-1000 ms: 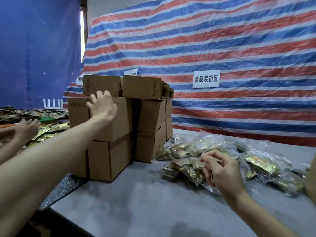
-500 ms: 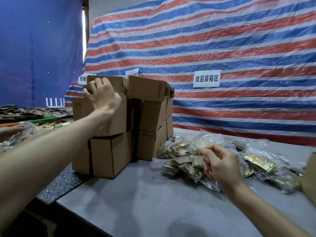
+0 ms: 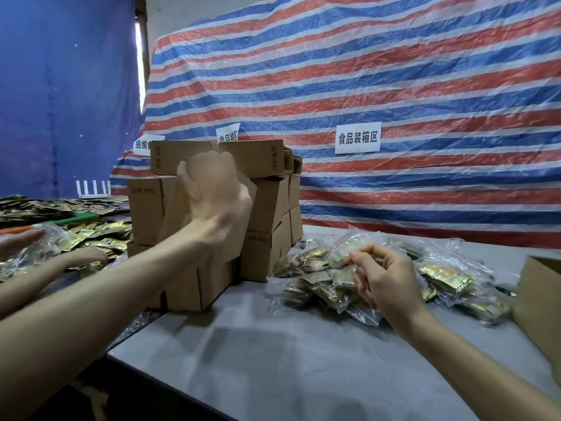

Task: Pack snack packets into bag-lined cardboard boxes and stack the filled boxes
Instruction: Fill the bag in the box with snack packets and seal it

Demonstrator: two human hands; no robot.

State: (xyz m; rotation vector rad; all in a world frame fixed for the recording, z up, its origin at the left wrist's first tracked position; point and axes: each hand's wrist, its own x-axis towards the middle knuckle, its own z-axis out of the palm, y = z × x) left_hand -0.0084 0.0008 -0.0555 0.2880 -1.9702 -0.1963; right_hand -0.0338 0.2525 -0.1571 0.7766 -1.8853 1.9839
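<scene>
Roughly mid-stack, one box (image 3: 171, 211) leans out toward the camera, its long axis tipped off upright. The left hand (image 3: 212, 189) has its fingers curled over the box's top edge, though blur hides the exact hold. Around it the stack (image 3: 267, 208) stands three rows high. At least eight boxes show, and the arm hides too much for a full count. The two top boxes lie with their long axes running left to right and their printed ends facing the camera. Right of the stack, one heap (image 3: 440, 271) of clear bags filled with gold packets touches its base; the bags overlap too much to count. The right hand (image 3: 385, 278) sits on the heap's near side, thumb and curled fingers pinching one bag (image 3: 341, 256). Farther right, one open box (image 3: 540, 299) is cut by the frame edge. All of this rests on a grey table (image 3: 273, 360). Left of the stack lie loose packets (image 3: 100, 235), with two other hands (image 3: 88, 256) among them and one white rack (image 3: 92, 188) beyond. Behind the stack hang a striped tarp (image 3: 394, 71) bearing three signs (image 3: 358, 137) and a blue cloth (image 3: 60, 86).
</scene>
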